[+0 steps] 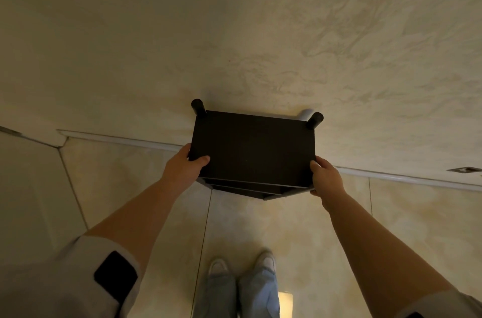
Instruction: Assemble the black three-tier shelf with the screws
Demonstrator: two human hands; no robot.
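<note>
Room: a pale marbled wall (260, 31) meets a glossy tiled floor (300, 234) along a light skirting strip (117, 139); the light is dim and warm, and a small bright patch reflects low on the tiles.
Shelf: the black three-tier shelf (251, 148) stands upright close to the wall, its top board facing the camera; the edges of two lower boards show beneath the near edge, so all tiers appear fitted.
Posts: two round black post ends (198, 106) rise above the far corners, next to the wall — the near corners are covered by the hands.
Left hand: the left hand (182, 168) holds the near left corner, thumb lying on the top board and fingers wrapped over the side; its grip is closed on the shelf.
Right hand: the right hand (326, 177) clasps the near right corner in the same way, thumb against the edge.
Reason for hold: a matched two-corner grip keeps the unit level and square — probably while it is set against the wall.
Person: white shoes (219, 265) and pale trousers stand just behind the shelf.
Stage: assembly looks finished; no screws or tools are in view.
</note>
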